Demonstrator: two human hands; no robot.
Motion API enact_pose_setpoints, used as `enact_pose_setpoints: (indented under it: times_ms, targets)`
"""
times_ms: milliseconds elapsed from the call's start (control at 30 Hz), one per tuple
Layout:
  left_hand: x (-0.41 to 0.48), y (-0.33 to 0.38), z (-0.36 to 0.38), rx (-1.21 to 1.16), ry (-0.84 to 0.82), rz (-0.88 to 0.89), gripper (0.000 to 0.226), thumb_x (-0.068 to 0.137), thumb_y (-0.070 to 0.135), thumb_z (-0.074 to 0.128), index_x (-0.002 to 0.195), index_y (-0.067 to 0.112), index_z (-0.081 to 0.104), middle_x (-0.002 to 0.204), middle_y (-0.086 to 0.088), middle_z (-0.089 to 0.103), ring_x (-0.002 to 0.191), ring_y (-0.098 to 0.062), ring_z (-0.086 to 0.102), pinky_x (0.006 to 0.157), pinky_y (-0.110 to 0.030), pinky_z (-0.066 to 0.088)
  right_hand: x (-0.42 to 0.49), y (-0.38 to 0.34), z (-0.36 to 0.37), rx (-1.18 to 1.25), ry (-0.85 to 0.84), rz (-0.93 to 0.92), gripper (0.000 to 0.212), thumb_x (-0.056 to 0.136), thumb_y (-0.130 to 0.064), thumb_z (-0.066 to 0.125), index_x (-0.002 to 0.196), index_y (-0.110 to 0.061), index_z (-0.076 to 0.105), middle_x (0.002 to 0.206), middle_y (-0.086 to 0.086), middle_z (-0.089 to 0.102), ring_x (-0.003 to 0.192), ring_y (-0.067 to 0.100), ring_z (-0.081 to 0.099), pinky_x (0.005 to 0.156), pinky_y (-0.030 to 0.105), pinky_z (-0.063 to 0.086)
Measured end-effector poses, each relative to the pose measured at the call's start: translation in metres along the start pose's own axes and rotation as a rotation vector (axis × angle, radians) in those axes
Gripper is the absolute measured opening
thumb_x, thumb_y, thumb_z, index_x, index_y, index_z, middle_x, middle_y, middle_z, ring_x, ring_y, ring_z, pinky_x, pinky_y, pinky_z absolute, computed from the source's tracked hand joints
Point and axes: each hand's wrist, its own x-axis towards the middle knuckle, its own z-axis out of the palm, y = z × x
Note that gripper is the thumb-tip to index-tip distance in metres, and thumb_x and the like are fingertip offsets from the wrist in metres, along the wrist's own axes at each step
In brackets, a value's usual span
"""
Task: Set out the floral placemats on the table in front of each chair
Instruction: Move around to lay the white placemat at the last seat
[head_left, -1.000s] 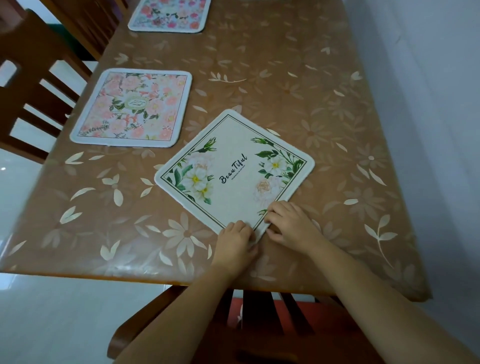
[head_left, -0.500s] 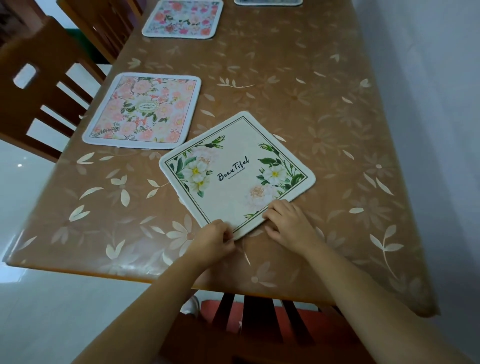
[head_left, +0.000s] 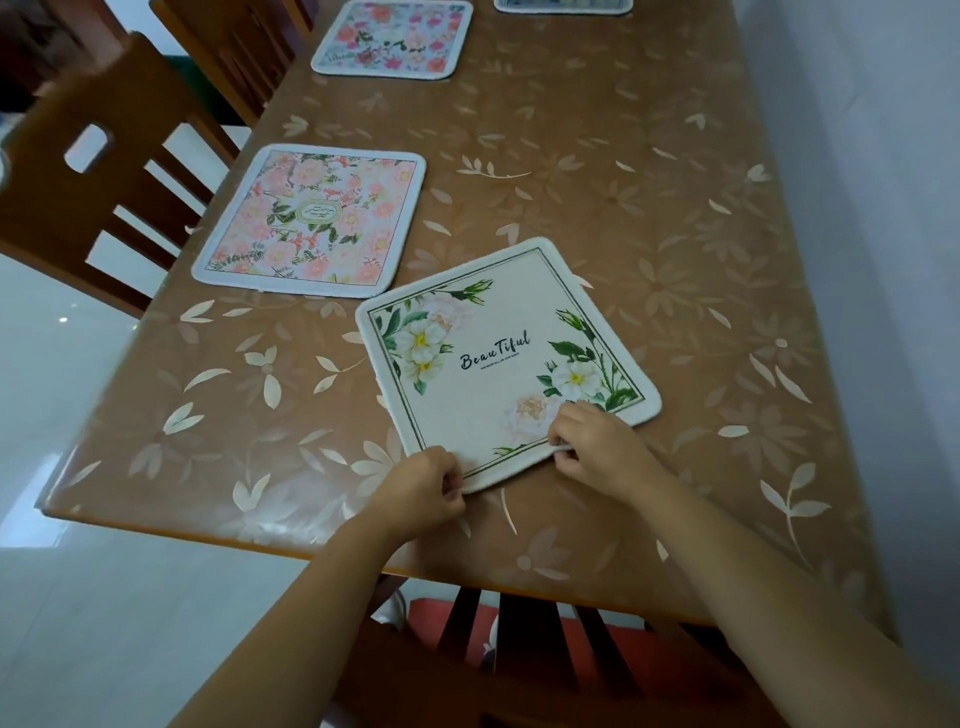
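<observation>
My left grip (head_left: 423, 488) pinches the cream placemat (head_left: 498, 374) at its near corner. My right grip (head_left: 597, 447) seems clamped on the edge just alongside.

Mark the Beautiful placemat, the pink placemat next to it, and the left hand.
Beautiful placemat (head_left: 493, 356), head view, on the lettering at its middle.
pink placemat (head_left: 316, 214), head view, on the oval emblem at its centre.
left hand (head_left: 423, 488), head view, on the back of the hand.

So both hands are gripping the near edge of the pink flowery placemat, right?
Not quite. In the head view, the left hand and right hand grip the near edge of the white "Beautiful" placemat; the nearer pink placemat lies untouched beside it.
</observation>
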Motion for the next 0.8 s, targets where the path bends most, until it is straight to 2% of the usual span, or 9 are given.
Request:
enact_pose_setpoints:
  times_ms: [133, 233, 300, 467, 567, 800]
  targets:
    - [0.004, 0.004, -0.002, 0.027, 0.009, 0.05, 0.005, 0.068, 0.005, 0.06, 0.07, 0.009, 0.059, 0.071, 0.003, 0.047, 0.067, -0.019, 0.048, 0.058, -0.026, 0.037, -0.03, 0.0, 0.006, 0.044, -0.024, 0.098, 0.007, 0.075, -0.005, 0.063, 0.081, -0.002, 0.059, 0.085, 0.014, 0.061, 0.082, 0.03, 0.056, 0.067, 0.036, 0.046]
    - [0.005, 0.009, 0.001, 0.063, -0.004, 0.087, 0.004, 0.07, 0.003, 0.058, 0.073, 0.005, 0.06, 0.077, -0.006, 0.052, 0.074, -0.029, 0.055, 0.065, -0.037, 0.047, -0.045, -0.004, 0.008, 0.086, -0.006, 0.181, 0.008, 0.077, -0.007, 0.063, 0.083, -0.003, 0.06, 0.088, 0.013, 0.061, 0.083, 0.027, 0.057, 0.069, 0.03, 0.042]
    - [0.004, 0.009, 0.003, 0.108, -0.015, 0.076, 0.007, 0.072, 0.003, 0.057, 0.078, 0.004, 0.06, 0.085, -0.012, 0.058, 0.079, -0.03, 0.056, 0.071, -0.042, 0.049, -0.048, -0.009, 0.01, 0.101, 0.003, 0.211, 0.008, 0.077, -0.007, 0.063, 0.084, -0.003, 0.06, 0.089, 0.013, 0.061, 0.085, 0.026, 0.056, 0.071, 0.026, 0.038]
    - [0.005, 0.008, -0.004, 0.392, -0.114, 0.091, 0.013, 0.077, 0.008, 0.052, 0.087, 0.005, 0.06, 0.097, -0.013, 0.061, 0.088, -0.029, 0.057, 0.077, -0.033, 0.042, -0.051, -0.025, 0.019, 0.121, -0.012, 0.215, 0.009, 0.078, -0.007, 0.06, 0.086, -0.003, 0.06, 0.093, 0.014, 0.062, 0.088, 0.026, 0.056, 0.075, 0.032, 0.042]
    - [0.004, 0.009, -0.001, 0.539, -0.126, 0.09, 0.018, 0.08, 0.011, 0.048, 0.094, 0.007, 0.059, 0.103, -0.011, 0.06, 0.094, -0.028, 0.056, 0.081, -0.033, 0.04, -0.055, -0.03, 0.021, 0.106, -0.018, 0.22, 0.01, 0.079, -0.008, 0.059, 0.088, -0.004, 0.058, 0.095, 0.013, 0.061, 0.091, 0.027, 0.055, 0.077, 0.033, 0.042]
    - [-0.002, 0.002, 0.012, 0.518, -0.041, 0.112, 0.026, 0.079, 0.02, 0.054, 0.103, 0.01, 0.052, 0.109, -0.011, 0.054, 0.105, -0.03, 0.048, 0.091, -0.037, 0.034, -0.078, -0.013, 0.012, -0.007, -0.042, 0.276, 0.014, 0.082, -0.016, 0.057, 0.093, -0.008, 0.055, 0.102, 0.01, 0.053, 0.097, 0.024, 0.048, 0.079, 0.027, 0.035]
